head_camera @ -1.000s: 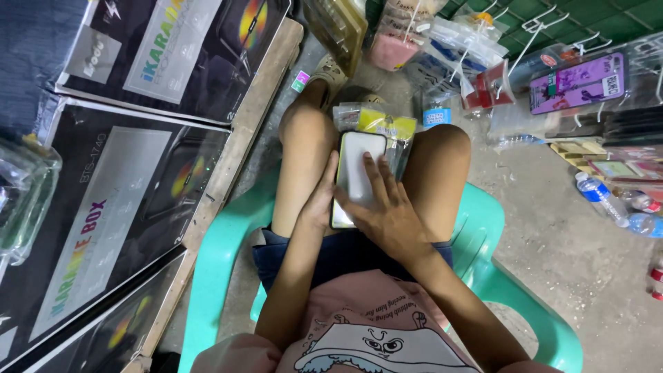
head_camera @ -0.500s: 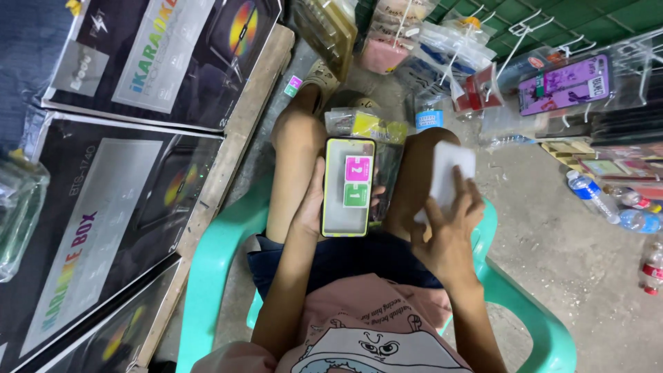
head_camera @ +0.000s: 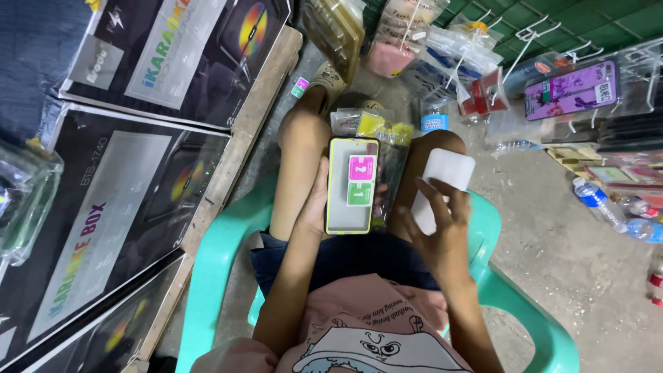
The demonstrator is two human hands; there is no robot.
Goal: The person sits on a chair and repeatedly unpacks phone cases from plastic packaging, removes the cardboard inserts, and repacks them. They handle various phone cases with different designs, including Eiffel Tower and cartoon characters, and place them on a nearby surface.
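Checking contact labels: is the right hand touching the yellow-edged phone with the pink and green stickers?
Apart. The head view shows the right hand holding a white rectangular sheet off to the side, with the thigh visible between it and the yellow-edged phone.

Your lap crowded: phone [head_camera: 353, 185] fills gap between knees, packets [head_camera: 384, 128] just past it. Big boxes [head_camera: 117, 207] wall off left side. Hanging packs [head_camera: 476, 62] block far side. Bare floor [head_camera: 552, 235] right of chair [head_camera: 532, 324]: room there.
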